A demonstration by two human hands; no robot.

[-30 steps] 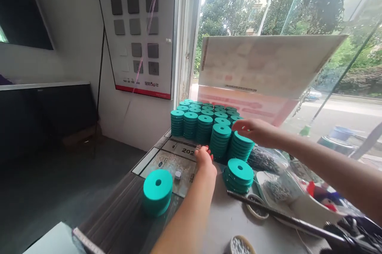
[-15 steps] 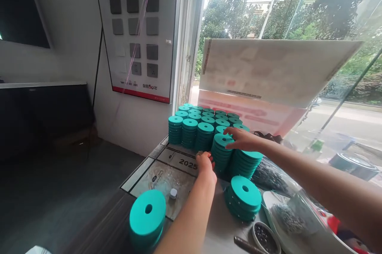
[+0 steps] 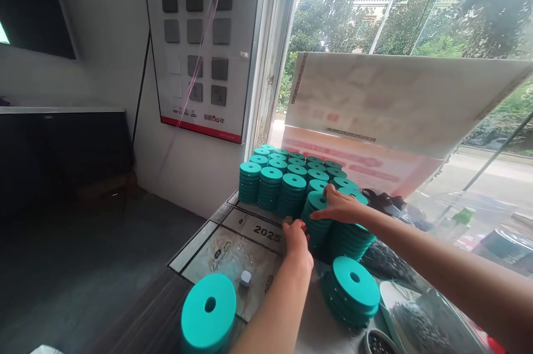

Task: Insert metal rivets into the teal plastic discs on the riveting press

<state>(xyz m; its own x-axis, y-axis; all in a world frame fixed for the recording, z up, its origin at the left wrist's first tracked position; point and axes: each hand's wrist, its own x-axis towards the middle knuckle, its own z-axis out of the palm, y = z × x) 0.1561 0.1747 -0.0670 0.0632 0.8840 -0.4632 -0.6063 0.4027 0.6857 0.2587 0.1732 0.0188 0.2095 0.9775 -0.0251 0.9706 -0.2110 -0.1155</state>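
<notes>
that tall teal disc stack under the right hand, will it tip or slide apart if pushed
The teal disc stack is tall, narrow and made of separate flat discs, so a high push would likely shear or topple it. Pushed low, it may slide whole. The neighbouring stacks behind could brace it.

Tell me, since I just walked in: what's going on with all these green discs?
A person works bare-handed at a block of stacked teal discs with centre holes by the window. The right hand lies flat on the front stack, and the left hand is against its base. Nearer the person, apart from the block, sit the right short stack and the left short stack.
</notes>
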